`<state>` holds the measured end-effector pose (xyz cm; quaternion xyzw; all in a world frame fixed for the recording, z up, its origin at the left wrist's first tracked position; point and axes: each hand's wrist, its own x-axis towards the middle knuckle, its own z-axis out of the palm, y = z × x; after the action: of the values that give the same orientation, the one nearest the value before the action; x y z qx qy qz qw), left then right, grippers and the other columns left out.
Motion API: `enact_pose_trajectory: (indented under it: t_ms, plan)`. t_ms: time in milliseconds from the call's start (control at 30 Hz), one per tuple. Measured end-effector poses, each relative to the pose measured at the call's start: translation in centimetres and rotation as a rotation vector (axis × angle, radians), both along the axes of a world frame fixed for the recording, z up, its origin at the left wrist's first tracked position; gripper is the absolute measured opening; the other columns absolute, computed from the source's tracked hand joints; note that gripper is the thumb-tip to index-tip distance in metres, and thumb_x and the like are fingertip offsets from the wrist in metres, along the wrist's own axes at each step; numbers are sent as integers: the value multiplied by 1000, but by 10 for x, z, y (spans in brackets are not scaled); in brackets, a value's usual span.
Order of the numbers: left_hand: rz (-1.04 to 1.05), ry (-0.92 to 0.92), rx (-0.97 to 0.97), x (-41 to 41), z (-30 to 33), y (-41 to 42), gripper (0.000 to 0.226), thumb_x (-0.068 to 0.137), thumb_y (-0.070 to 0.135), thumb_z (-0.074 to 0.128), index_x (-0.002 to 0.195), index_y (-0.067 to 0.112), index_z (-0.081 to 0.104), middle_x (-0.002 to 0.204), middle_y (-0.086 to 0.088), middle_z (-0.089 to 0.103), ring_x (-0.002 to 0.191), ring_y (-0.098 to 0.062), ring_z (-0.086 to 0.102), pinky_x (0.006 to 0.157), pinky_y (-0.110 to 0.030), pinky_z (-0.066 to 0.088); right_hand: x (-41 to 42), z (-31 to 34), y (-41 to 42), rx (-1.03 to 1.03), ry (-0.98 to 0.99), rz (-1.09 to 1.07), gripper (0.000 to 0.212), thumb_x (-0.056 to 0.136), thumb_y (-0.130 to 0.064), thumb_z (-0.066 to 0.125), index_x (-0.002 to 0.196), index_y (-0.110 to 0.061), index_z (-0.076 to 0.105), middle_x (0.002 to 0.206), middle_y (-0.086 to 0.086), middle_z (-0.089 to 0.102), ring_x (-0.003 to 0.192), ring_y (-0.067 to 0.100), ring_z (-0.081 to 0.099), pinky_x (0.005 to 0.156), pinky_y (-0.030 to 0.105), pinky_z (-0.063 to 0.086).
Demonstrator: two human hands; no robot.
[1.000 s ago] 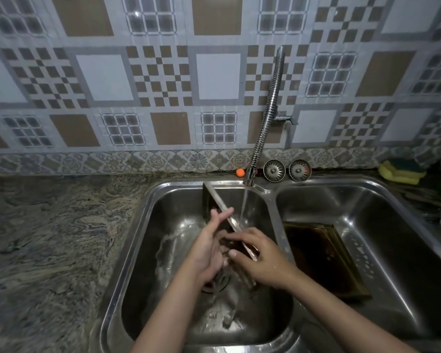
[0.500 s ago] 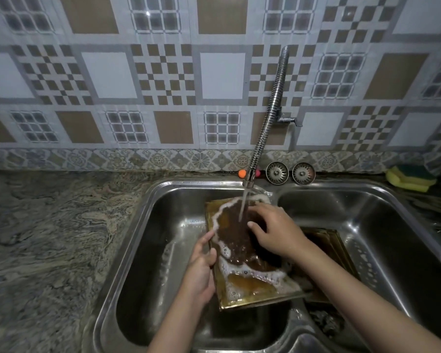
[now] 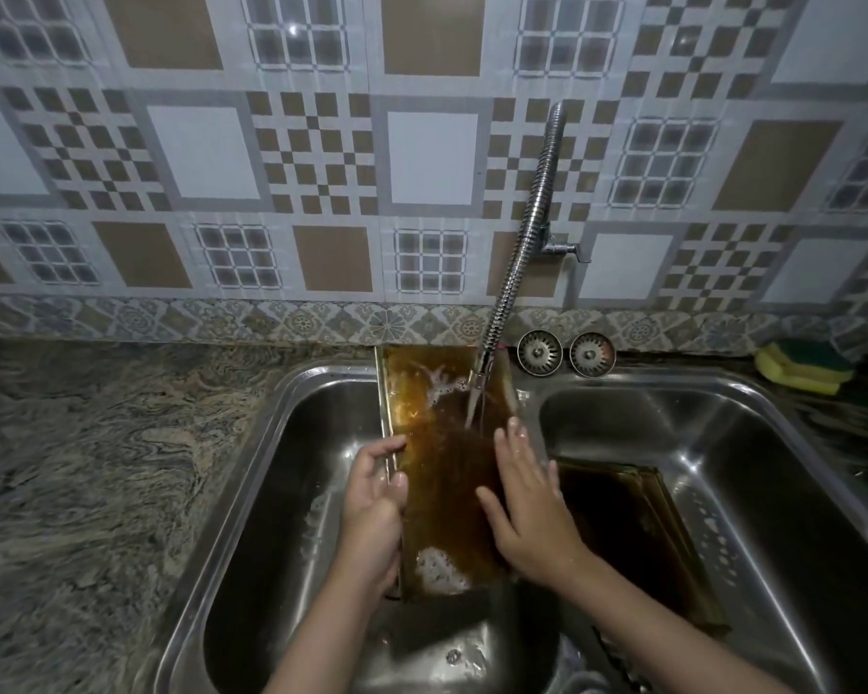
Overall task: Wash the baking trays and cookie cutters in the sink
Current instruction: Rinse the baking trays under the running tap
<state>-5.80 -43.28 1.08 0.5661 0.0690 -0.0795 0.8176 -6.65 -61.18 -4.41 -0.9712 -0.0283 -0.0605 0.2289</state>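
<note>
A gold-rimmed baking tray (image 3: pixel 437 468) with a dark brown, foamy face stands tilted over the left sink basin (image 3: pixel 281 493), its top edge near the back rim. Water runs onto it from the flexible metal tap (image 3: pixel 522 252). My left hand (image 3: pixel 374 513) grips the tray's left edge. My right hand (image 3: pixel 527 503) lies flat on the tray's face, fingers spread. A second dark tray (image 3: pixel 627 533) leans inside the right basin (image 3: pixel 752 468). No cookie cutters show.
Two round sink strainers (image 3: pixel 565 353) lean against the wall behind the divider. A yellow and green sponge (image 3: pixel 802 368) lies at the back right. Marbled stone counter (image 3: pixel 81 468) stretches to the left of the sink. Patterned tiles cover the wall.
The tray has turned from edge-on to face-up and now stands steeper and further back under the tap. My right hand slid from the tray's top down to its middle.
</note>
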Motion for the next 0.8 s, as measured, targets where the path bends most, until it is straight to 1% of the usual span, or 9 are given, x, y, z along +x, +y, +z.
enact_pose_trajectory:
  t_ms: [67, 167, 267, 367, 467, 567, 667, 733, 800]
  plan:
    - [17, -30, 35, 2, 9, -10, 39, 95, -7, 36, 104, 23, 59, 108, -16, 65, 97, -32, 64, 88, -53, 51, 2, 4, 14, 96, -7, -25, 89, 78, -76, -7, 149, -23, -13, 154, -6, -26, 141, 5, -26, 118, 46, -7]
    - [83, 12, 7, 5, 16, -15, 39, 95, -9, 36, 104, 22, 59, 113, -18, 65, 107, -32, 62, 98, -52, 46, -11, 12, 43, 138, -40, 212, 76, 87, -68, 4, 150, -27, -7, 157, -11, -19, 143, 4, -21, 114, 43, -13]
    - [141, 107, -52, 7, 16, -4, 35, 97, -5, 37, 107, 21, 58, 113, -14, 63, 101, -26, 62, 93, -49, 49, -17, 11, 40, 111, 58, 329, 76, 85, -69, 5, 150, -31, -5, 156, -17, -16, 142, -1, -20, 116, 41, -14]
    - [147, 188, -87, -1, 13, 0, 33, 98, 0, 37, 108, 24, 57, 105, -5, 61, 95, -23, 60, 87, -51, 49, 0, 6, 16, 54, 183, 143, 83, 80, -75, 3, 150, -31, -8, 154, -13, -24, 143, 6, -22, 117, 53, -8]
    - [141, 309, -124, -9, 2, -8, 35, 98, 1, 36, 110, 24, 60, 103, -8, 62, 96, -28, 60, 91, -55, 48, 10, 10, 15, 7, 329, -45, 75, 92, -64, 19, 151, -25, -6, 153, -4, -24, 144, 21, -23, 114, 52, -12]
    - [173, 439, -151, -8, -16, -14, 36, 97, -1, 35, 106, 22, 62, 112, -19, 63, 103, -34, 61, 94, -54, 48, -2, 25, 34, -90, 320, 166, 63, 98, -52, 24, 152, -28, 3, 157, -9, -15, 145, 16, -18, 114, 49, -12]
    - [184, 561, -108, -7, -31, -10, 36, 96, 1, 36, 104, 24, 63, 118, -17, 60, 106, -33, 59, 93, -53, 48, -7, 31, 28, -128, 384, 330, 59, 99, -51, 26, 152, -31, 9, 159, -13, -3, 145, 5, -9, 117, 41, -7]
    - [172, 591, -83, -9, -35, -11, 39, 94, -1, 36, 100, 25, 64, 117, -17, 61, 105, -33, 60, 90, -54, 50, 7, 25, 12, -170, 453, 232, 63, 98, -53, 26, 152, -27, 9, 160, -8, -3, 146, 8, -7, 117, 42, -5]
    - [152, 575, -48, -13, -34, -17, 41, 91, -6, 36, 100, 23, 65, 110, -20, 64, 101, -34, 62, 87, -54, 52, 24, 17, 4, -195, 510, 38, 68, 97, -56, 24, 153, -22, 6, 160, 1, -7, 147, 16, -10, 116, 49, -4]
